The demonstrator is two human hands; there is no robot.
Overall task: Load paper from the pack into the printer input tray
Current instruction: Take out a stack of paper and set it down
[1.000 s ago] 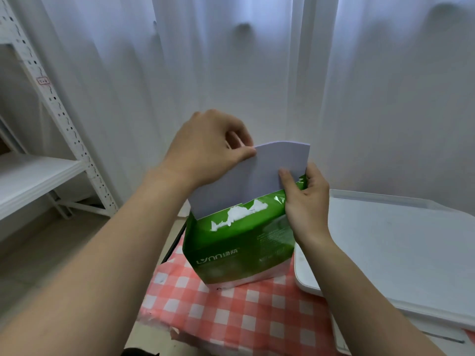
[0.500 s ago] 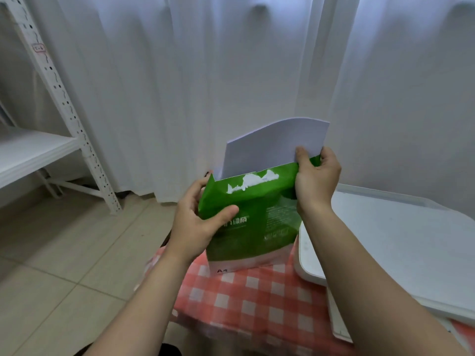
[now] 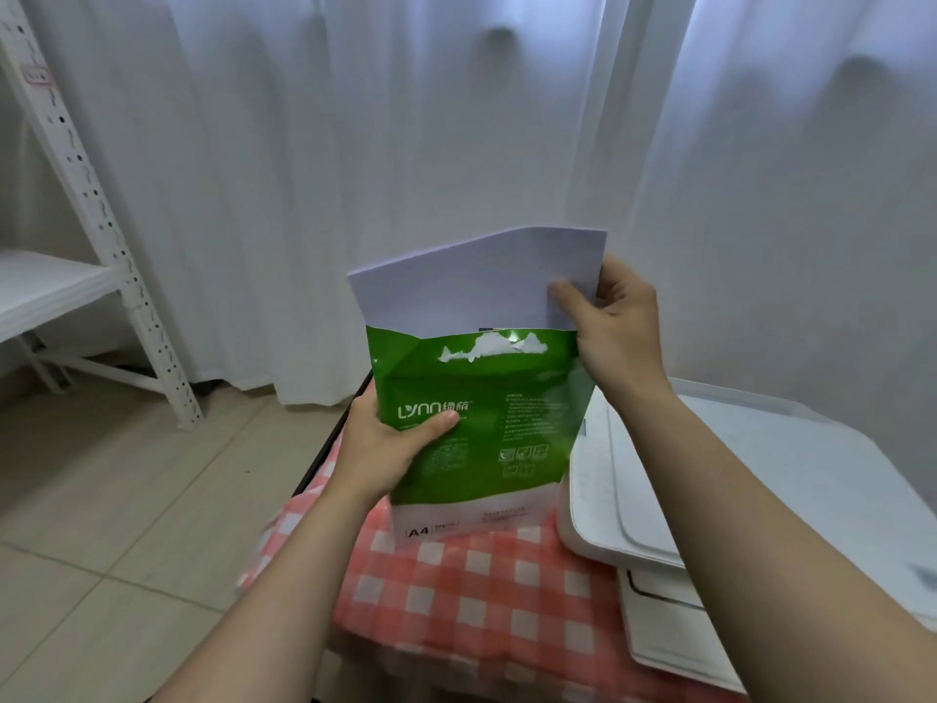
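Pinching top right corner of paper sheets [image 3: 471, 281], right hand [image 3: 611, 327] draws them up from green pack [image 3: 487, 428]. Left hand [image 3: 385, 449] clasps pack's left side, upright on checked cloth [image 3: 471, 601]. Sheets look light, floppy, slippery; support lower edge. Printer [image 3: 735, 479] just right.

pack [image 3: 481, 428]: glossy green wrapper, torn edge at top
paper [image 3: 471, 286]: matt white sheets, smooth
printer [image 3: 735, 479]: smooth white plastic, slight sheen
tablecloth [image 3: 471, 591]: red-white check, smooth, creased
curtain [image 3: 456, 119]: thin white cloth
shelf [image 3: 76, 144]: white-painted perforated metal
floor [image 3: 101, 499]: smooth beige tile
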